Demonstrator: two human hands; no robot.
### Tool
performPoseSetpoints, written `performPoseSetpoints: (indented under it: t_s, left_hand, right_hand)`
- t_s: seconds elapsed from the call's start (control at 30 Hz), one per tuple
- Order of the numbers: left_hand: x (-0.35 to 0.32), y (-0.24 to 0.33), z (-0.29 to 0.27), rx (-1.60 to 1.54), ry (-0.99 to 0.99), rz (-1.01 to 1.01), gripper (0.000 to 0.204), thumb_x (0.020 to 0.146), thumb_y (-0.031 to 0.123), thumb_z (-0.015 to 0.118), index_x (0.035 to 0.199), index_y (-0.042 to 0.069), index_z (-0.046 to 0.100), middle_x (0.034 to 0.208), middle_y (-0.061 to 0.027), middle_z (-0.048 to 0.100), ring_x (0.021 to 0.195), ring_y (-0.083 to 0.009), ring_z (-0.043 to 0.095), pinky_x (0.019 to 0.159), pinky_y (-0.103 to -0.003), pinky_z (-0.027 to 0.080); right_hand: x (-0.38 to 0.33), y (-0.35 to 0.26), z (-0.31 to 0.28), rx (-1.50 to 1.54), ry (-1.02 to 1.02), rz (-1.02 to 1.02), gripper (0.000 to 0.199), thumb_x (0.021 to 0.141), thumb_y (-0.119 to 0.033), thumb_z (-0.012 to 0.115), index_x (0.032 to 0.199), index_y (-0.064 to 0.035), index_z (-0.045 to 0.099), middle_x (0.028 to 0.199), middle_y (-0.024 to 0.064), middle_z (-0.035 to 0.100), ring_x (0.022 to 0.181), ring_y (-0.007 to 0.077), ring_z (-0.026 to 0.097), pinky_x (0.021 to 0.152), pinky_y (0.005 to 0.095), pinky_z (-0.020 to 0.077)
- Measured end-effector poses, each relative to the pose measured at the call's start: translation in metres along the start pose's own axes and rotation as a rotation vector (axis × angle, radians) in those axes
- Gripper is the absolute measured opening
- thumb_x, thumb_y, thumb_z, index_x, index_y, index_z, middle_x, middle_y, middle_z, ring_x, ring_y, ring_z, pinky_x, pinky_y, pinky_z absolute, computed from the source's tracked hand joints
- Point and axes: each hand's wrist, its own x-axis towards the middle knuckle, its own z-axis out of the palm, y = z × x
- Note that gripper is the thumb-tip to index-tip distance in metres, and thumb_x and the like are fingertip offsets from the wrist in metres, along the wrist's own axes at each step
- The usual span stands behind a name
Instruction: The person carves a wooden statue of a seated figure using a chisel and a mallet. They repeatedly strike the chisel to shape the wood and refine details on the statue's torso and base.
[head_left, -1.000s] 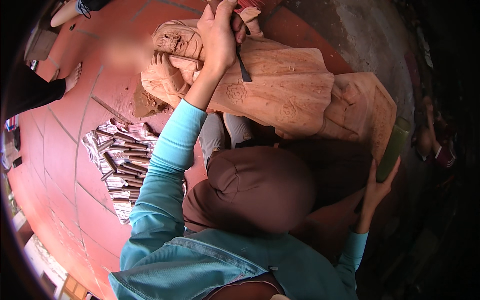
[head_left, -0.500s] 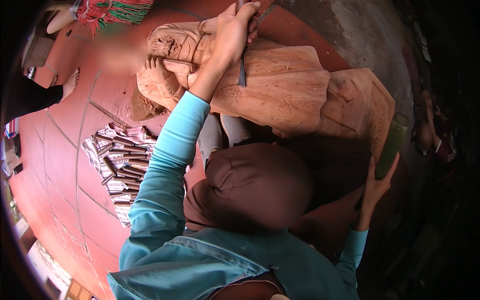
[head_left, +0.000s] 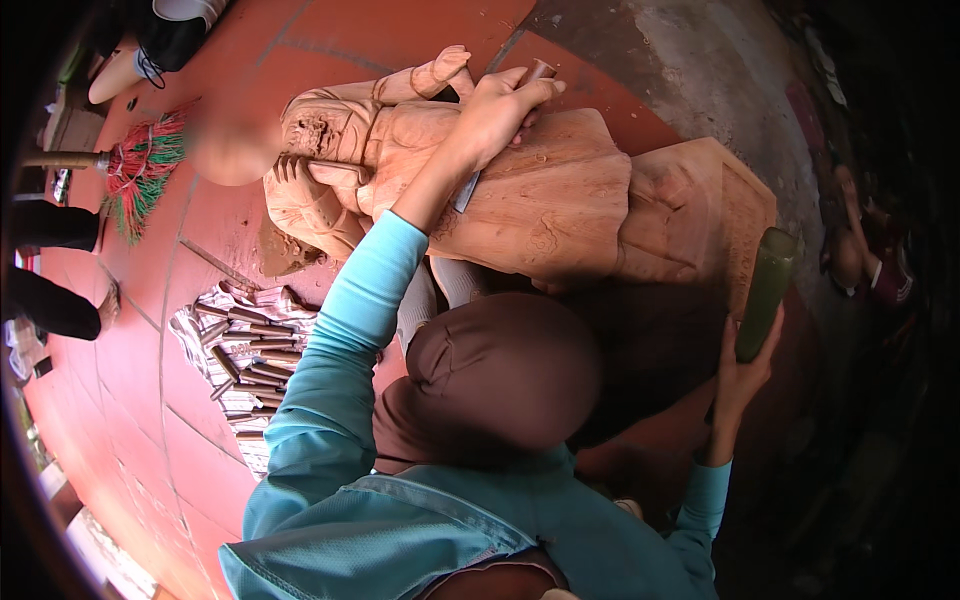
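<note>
A carved wooden statue (head_left: 560,235) of a robed figure lies on its side across the floor in front of me. My left hand (head_left: 498,112) is closed around the handle of a chisel (head_left: 466,190), over the statue's middle. The chisel is tilted, its flat blade pointing down at the robe; whether the edge touches the wood I cannot tell. Out to the right, my right hand (head_left: 744,372) grips a green cylindrical mallet (head_left: 767,295), held up near the statue's base and apart from the chisel.
Several dark-handled chisels (head_left: 262,370) lie on a striped cloth (head_left: 205,335) at left. Beyond, a broom (head_left: 150,165) with red and green bristles rests near other people's legs (head_left: 55,300). A flat wooden piece (head_left: 285,250) sits beside the statue's shoulder on the red tiles (head_left: 120,390).
My left hand has shifted right and down with the chisel, which leans more now. The mallet has moved slightly left. At the upper left, the broom has swung down and left.
</note>
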Motion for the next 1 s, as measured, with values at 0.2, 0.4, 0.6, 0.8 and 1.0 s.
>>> performPoseSetpoints:
  t_s: [0.2,0.4,0.6,0.8,1.0]
  left_hand:
    - [-0.007,0.002,0.006,0.054,-0.052,0.054,0.027,0.092,0.029,0.062,0.083,0.004,0.056,0.058,0.0026,0.044,0.044,-0.0048,0.04,0.041,-0.021,0.032]
    - [-0.016,0.033,-0.027,-0.314,-0.093,0.089,0.032,0.097,0.034,0.054,0.093,0.003,0.055,0.053,0.0037,0.036,0.036,-0.0047,0.033,0.033,-0.02,0.025]
    - [-0.018,0.028,-0.025,-0.146,0.187,0.204,0.029,0.096,0.031,0.056,0.095,0.003,0.056,0.055,0.0011,0.039,0.039,-0.0085,0.038,0.037,-0.021,0.028]
    - [-0.021,0.021,-0.03,-0.188,0.228,0.244,0.027,0.096,0.03,0.056,0.096,0.003,0.057,0.056,0.0004,0.039,0.039,-0.0096,0.039,0.038,-0.022,0.028]
    - [-0.016,0.017,-0.035,-0.182,0.249,0.233,0.028,0.096,0.03,0.056,0.097,0.002,0.057,0.056,0.0002,0.04,0.039,-0.0096,0.039,0.038,-0.022,0.028]
  right_hand:
    - [-0.001,-0.002,0.002,0.037,0.007,0.031,0.064,0.085,-0.007,0.07,0.143,-0.0087,0.041,0.131,0.0197,0.057,0.118,0.0319,0.059,0.091,0.04,0.0498]
    - [0.0,0.002,0.003,0.04,0.001,0.046,0.065,0.086,-0.007,0.07,0.143,-0.0085,0.041,0.133,0.0198,0.056,0.119,0.0325,0.058,0.093,0.0404,0.0491]
    - [0.0,-0.002,0.0,0.044,-0.022,0.055,0.064,0.086,-0.008,0.07,0.143,-0.0087,0.041,0.134,0.0198,0.056,0.122,0.032,0.056,0.095,0.04,0.0481]
    - [0.0,-0.004,0.001,0.016,0.004,0.025,0.064,0.087,-0.008,0.07,0.143,-0.0096,0.041,0.134,0.019,0.056,0.122,0.0303,0.057,0.095,0.039,0.0481]
    - [0.0,0.002,0.003,0.034,0.007,0.021,0.064,0.086,-0.008,0.071,0.143,-0.01,0.041,0.132,0.0178,0.057,0.117,0.029,0.06,0.092,0.0388,0.0496]
